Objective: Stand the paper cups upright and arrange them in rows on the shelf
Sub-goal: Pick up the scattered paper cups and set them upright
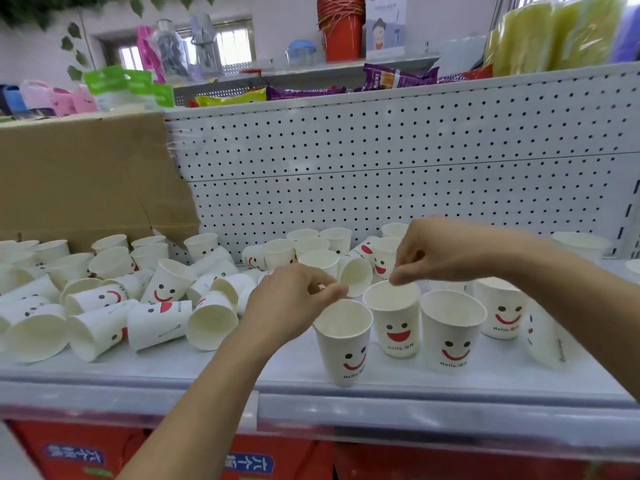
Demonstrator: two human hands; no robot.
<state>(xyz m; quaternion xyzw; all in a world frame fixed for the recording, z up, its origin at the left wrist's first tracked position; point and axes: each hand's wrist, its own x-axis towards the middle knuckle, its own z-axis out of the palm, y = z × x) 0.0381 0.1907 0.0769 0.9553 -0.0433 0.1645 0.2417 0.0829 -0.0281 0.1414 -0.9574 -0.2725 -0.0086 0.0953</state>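
White paper cups with red smiles cover the shelf [207,368]. My left hand [291,303] pinches the rim of an upright cup [344,344] near the shelf's front edge. My right hand [446,251] pinches the rim of a second upright cup [394,320] just behind and to the right of it. Another upright cup [450,336] stands to the right, with one more [502,313] behind that. On the left lies a heap of several toppled cups [114,303]. Several more cups [311,251] stand or lie by the back panel.
A white pegboard panel [381,161] backs the shelf. A cardboard box [83,174] stands at the back left. A cup [542,336] lies tipped at the far right. Snack packets [304,91] lie on the shelf above. Red cartons [79,455] sit below.
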